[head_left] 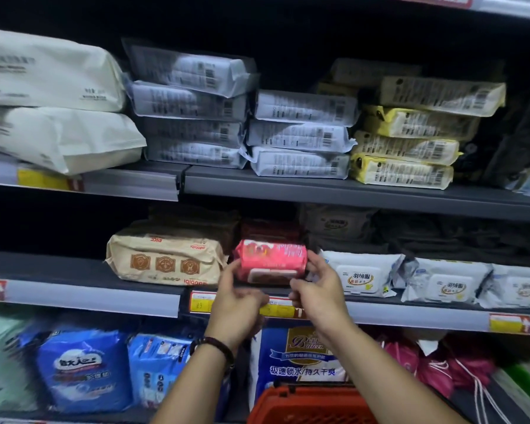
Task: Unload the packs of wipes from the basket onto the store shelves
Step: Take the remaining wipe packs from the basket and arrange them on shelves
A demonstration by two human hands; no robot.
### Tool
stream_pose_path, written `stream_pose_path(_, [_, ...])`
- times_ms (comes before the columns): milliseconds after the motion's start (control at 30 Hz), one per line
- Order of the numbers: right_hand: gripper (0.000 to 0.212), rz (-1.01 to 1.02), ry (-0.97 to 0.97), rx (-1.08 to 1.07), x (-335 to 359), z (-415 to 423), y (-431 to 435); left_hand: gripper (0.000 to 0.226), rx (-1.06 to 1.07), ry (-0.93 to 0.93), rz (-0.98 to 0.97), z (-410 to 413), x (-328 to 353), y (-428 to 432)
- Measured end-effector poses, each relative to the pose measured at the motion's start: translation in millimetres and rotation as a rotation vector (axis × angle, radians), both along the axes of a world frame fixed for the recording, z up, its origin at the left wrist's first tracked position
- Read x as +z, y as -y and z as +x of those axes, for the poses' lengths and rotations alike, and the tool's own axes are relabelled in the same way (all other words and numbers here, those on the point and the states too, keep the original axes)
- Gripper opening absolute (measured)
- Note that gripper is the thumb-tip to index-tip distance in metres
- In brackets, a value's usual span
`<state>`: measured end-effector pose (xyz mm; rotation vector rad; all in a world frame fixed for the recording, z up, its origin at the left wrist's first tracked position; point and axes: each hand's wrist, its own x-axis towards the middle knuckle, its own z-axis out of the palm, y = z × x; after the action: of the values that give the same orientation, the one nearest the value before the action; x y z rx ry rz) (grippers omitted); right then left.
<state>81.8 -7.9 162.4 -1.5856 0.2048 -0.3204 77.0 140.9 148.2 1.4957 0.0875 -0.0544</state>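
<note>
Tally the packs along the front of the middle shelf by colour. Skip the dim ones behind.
Tan rectangular soft pack: 1
Pink plastic pack of wipes: 1
White plastic packs with flip lids: 3
Total: 5

Grey store shelves (349,194) against a dark back panel (318,32).

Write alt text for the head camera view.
The left hand and right hand hold a pink pack of wipes at the front of the middle shelf, between a tan pack and white packs. A red basket is below.
</note>
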Motion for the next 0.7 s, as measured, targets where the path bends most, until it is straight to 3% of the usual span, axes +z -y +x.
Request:
stream_pose_path(167, [0.065, -0.064, 0.021, 0.043, -8, -4, 2, 0.079, -0.022, 0.13, 0.105, 0, 2, 2])
stream_pose_path(267, [0.045, -0.042, -0.046, 0.087, -13, -7, 4, 0.078, -0.019, 0.066, 0.132, 0, -1, 2])
stream_pose_path(433, [0.044, -0.008, -0.119, 0.112, -18, -8, 3, 0.076, 0.011, 0.08, 0.197, -1, -4, 4])
stream_pose_path(567, [0.044, 0.076, -0.078, 0.139, -20, -8, 1, 0.066, 0.049, 0.125, 0.056, -5, 2, 9])
stream_pose_path(700, [0.042, 0.015, 0.166, 0.117, -12, -25, 2, 0.045, 0.044, 0.005, -0.105, -13, 9, 3])
